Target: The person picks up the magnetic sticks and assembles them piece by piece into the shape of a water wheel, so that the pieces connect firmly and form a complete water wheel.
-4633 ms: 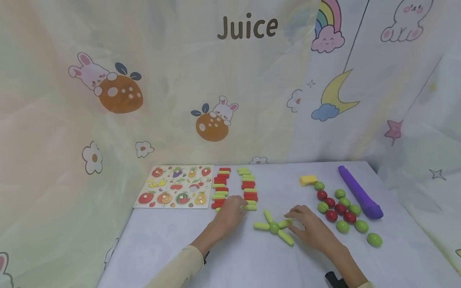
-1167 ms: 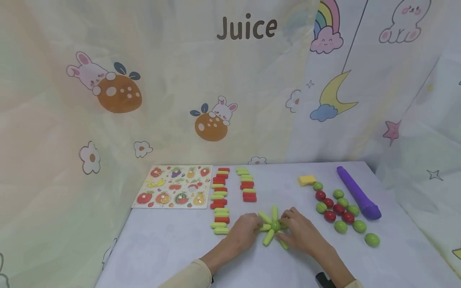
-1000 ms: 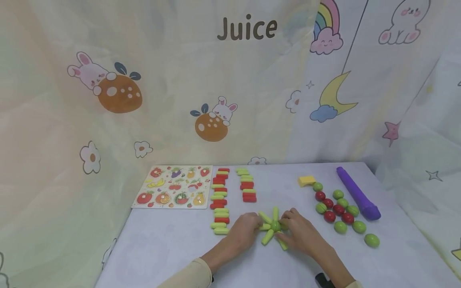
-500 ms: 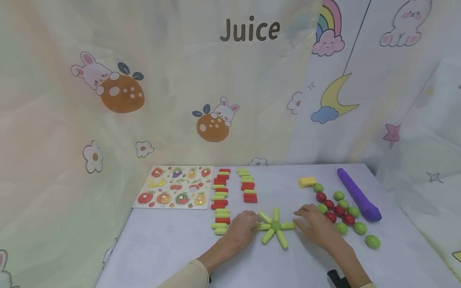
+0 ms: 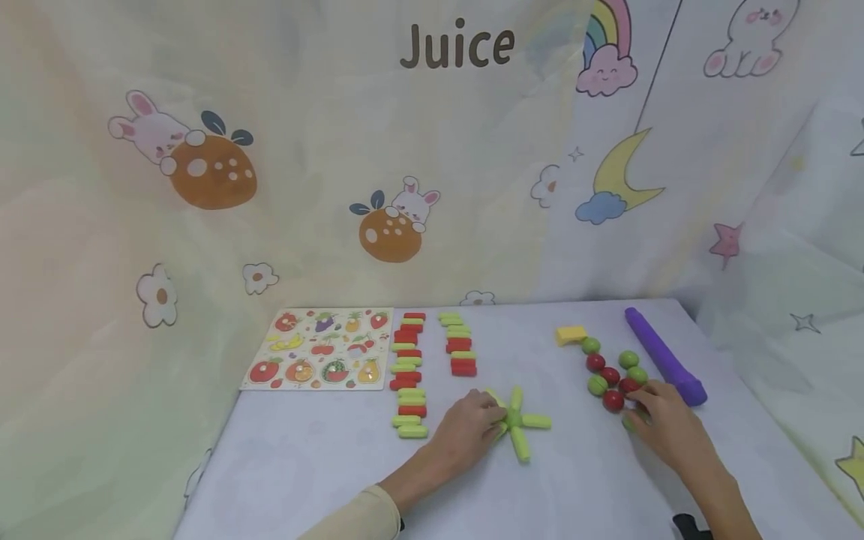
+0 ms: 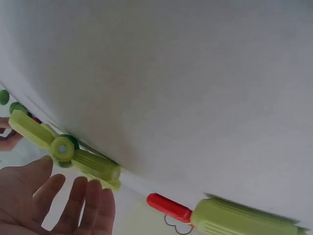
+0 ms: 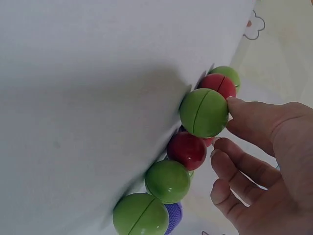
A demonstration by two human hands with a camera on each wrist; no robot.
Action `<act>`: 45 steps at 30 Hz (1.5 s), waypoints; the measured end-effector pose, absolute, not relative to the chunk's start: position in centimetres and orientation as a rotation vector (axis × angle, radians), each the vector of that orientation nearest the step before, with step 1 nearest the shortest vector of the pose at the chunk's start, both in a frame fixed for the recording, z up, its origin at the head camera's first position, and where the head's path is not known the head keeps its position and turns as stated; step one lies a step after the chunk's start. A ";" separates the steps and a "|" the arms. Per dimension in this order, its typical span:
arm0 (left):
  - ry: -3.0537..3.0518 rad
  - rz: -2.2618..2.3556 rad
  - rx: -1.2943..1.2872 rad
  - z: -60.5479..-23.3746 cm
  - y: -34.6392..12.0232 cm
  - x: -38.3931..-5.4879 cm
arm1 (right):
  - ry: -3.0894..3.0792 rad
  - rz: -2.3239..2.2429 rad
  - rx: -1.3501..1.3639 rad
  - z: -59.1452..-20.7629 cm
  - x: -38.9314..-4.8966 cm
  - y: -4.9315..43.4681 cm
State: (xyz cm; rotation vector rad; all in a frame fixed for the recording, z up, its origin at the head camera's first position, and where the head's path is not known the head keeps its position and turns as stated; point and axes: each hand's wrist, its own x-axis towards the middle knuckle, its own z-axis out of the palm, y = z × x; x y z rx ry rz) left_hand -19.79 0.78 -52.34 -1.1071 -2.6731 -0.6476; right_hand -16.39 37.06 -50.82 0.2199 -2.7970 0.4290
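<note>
My L hand (image 5: pixel 466 429) reaches in, fingers loosely bent & holding nothing, beside pale-green plastic-looking sticks (image 5: pixel 520 445) rayed round a green hub ball (image 5: pixel 514 420). My R hand (image 5: pixel 677 431), thumb & fingers apart, grips nothing either; thumb's at a glossy green sphere (image 7: pixel 204 112) nr shiny red balls (image 5: pixel 613 401), on white tabletop cloth (image 5: pixel 304 457). Dark "Juice" lettering (image 5: pixel 457 45) tops the pale cartoon-print backdrop (image 5: pixel 304 187).

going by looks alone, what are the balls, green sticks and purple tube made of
Balls: probably hard plastic, glossy; small highlights and thin seam lines show.
Green sticks: likely moulded plastic, satin; fine ridges run lengthwise.
Purple tube: perhaps plastic too, given its smooth, even colour, though the head view leaves that open.
</note>
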 end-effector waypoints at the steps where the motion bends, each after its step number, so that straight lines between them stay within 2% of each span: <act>1: -2.677 -0.636 -1.110 -52.3 0.9 -19.8 | -2.796 0.428 0.221 -50.9 -16.4 37.1; 16: -2.619 -0.553 -1.155 -52.5 2.2 -19.7 | -2.993 0.523 0.220 -49.7 -16.0 36.0; 20: -2.588 -0.557 -1.154 -52.5 2.3 -19.7 | -3.043 0.668 0.224 -49.5 -15.7 34.7; 28: -2.575 -0.534 -1.114 -52.5 2.6 -19.6 | -2.863 1.053 0.444 -51.0 -15.7 31.0; 33: -2.580 -0.544 -1.112 -52.6 2.6 -19.7 | -2.794 1.214 0.457 -51.4 -16.0 29.7; 40: -2.594 -0.561 -1.084 -52.1 2.6 -19.9 | -2.754 1.261 0.515 -52.2 -16.2 29.7; 45: -2.594 -0.440 -1.138 -51.9 4.5 -20.5 | -2.755 1.239 0.604 -52.4 -16.4 29.8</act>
